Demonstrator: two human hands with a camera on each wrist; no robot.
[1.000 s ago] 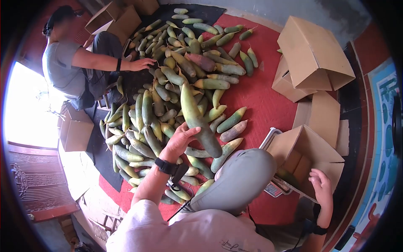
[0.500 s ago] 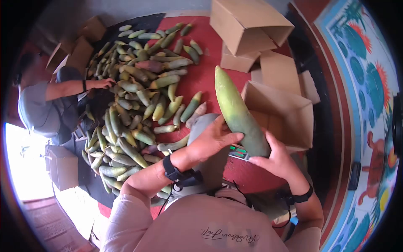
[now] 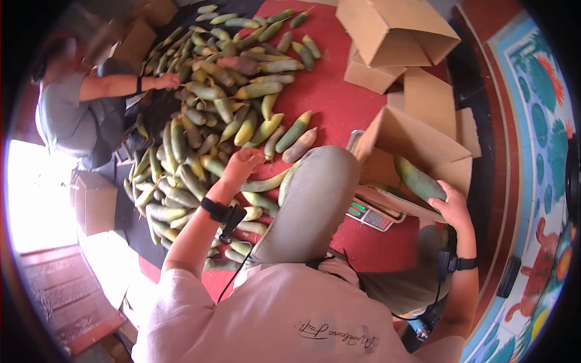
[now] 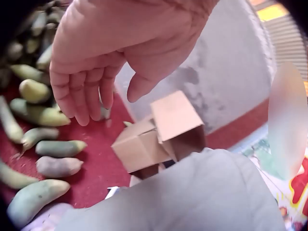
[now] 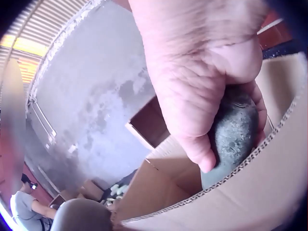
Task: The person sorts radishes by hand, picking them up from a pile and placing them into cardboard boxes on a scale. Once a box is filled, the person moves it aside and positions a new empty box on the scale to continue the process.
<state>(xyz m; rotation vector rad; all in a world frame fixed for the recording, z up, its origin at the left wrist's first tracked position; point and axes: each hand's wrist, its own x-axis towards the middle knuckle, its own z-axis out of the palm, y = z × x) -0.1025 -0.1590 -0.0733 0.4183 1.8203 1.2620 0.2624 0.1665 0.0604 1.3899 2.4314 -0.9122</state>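
My right hand (image 3: 455,209) grips the dark end of a large green radish (image 3: 417,179), whose other end points into the open cardboard box (image 3: 451,142). In the right wrist view, the thumb and fingers of my right hand (image 5: 207,106) wrap the radish (image 5: 234,134) just above the box's edge (image 5: 211,195). My left hand (image 3: 243,166) is empty, held over the near right side of the radish pile (image 3: 181,175). Seen from the left wrist, my left hand (image 4: 103,62) has relaxed, slightly bent fingers above the red cloth (image 4: 103,156).
A scale with a lit display (image 3: 369,215) sits under the box. More cardboard boxes (image 3: 399,30) stand beyond it. At the left, another person (image 3: 82,115) reaches toward the pile. My bent knee (image 3: 315,193) lies between pile and box. A patterned wall (image 3: 538,121) runs along the right.
Both hands held the radish half a second ago. My left hand has let go and moved back left toward the pile, while my right hand has carried the radish rightward into the box opening.
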